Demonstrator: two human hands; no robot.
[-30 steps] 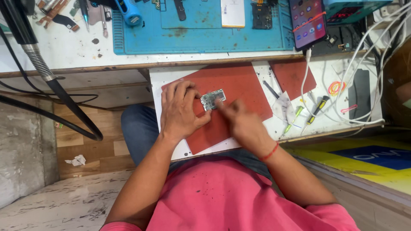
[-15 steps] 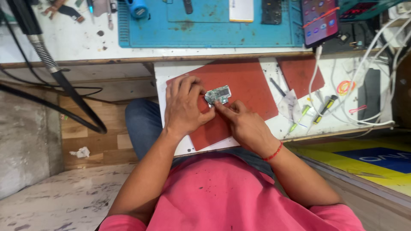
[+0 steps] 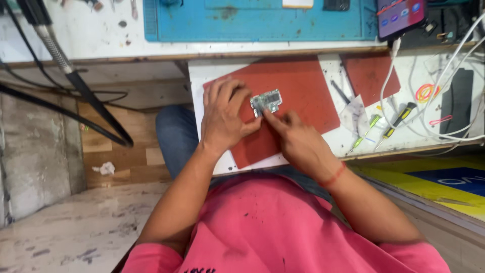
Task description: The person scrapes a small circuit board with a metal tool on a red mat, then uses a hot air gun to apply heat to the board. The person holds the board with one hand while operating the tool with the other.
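A small silver-green circuit board [image 3: 267, 101] lies on a red mat [image 3: 303, 86] on the white pull-out shelf [image 3: 202, 76]. My left hand [image 3: 226, 115] rests flat on the mat, its fingertips pinching the board's left edge. My right hand [image 3: 297, 139] reaches in from below, its index finger pressed against the board's lower edge. Whether anything is held in the right fingers cannot be told.
A second red mat [image 3: 371, 73] lies to the right, with two yellow-green screwdrivers [image 3: 384, 126], tweezers [image 3: 341, 92], white cables [image 3: 434, 116] and a black device [image 3: 457, 101]. Behind are a blue work mat [image 3: 252, 23] and a lit phone [image 3: 401, 15]. A black flexible arm [image 3: 76, 81] stands left.
The view has shifted and my hands with the board sit slightly lower on the mat. My right index finger now points up at the board's lower edge.
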